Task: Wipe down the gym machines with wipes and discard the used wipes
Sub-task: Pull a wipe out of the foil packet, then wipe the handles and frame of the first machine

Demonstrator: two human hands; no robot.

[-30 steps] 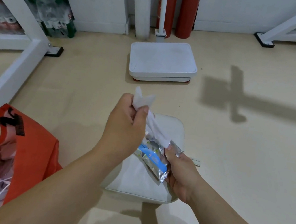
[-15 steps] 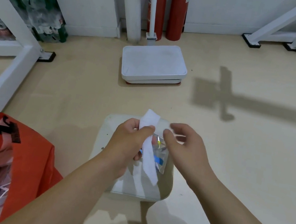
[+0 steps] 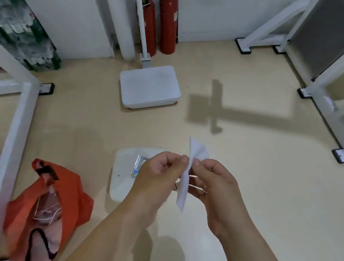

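The thin white folded wipe (image 3: 182,194) hangs upright between both hands; the left hand (image 3: 157,177) and the right hand (image 3: 213,188) each pinch its middle, equally near; unfolding probably needs a sideways pull.

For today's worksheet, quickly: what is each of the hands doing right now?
Left hand: pinches the white wipe.
Right hand: pinches the same wipe.

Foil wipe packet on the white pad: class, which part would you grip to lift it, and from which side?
Probably pinch the foil packet by its free silver end, coming from above and the left. It lies flat on the white pad, so only a thin edge offers purchase, and the left hand hides its other end.
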